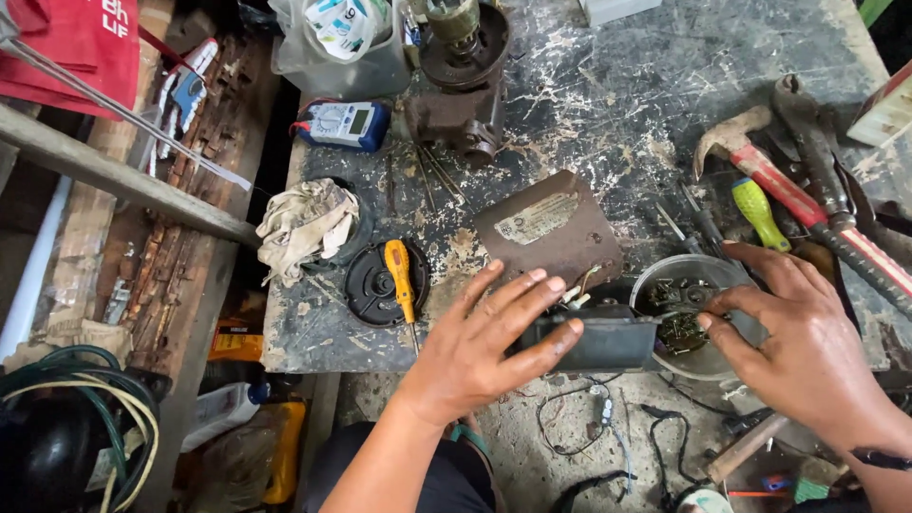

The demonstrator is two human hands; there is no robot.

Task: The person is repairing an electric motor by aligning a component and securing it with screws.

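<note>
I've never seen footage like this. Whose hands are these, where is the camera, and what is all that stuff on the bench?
There is no machine here: a person wears one camera on the head, looking down at their own two bare hands over a scratched workbench. The left hand lies flat on a dark box-shaped part with short wires at its top. The right hand pinches something small over a round bowl of screws; what it pinches is too small to tell. Around them lie a yellow-handled screwdriver on a black disc, a crumpled rag, a blue meter, a rusty motor housing and a red-handled claw hammer.
</note>
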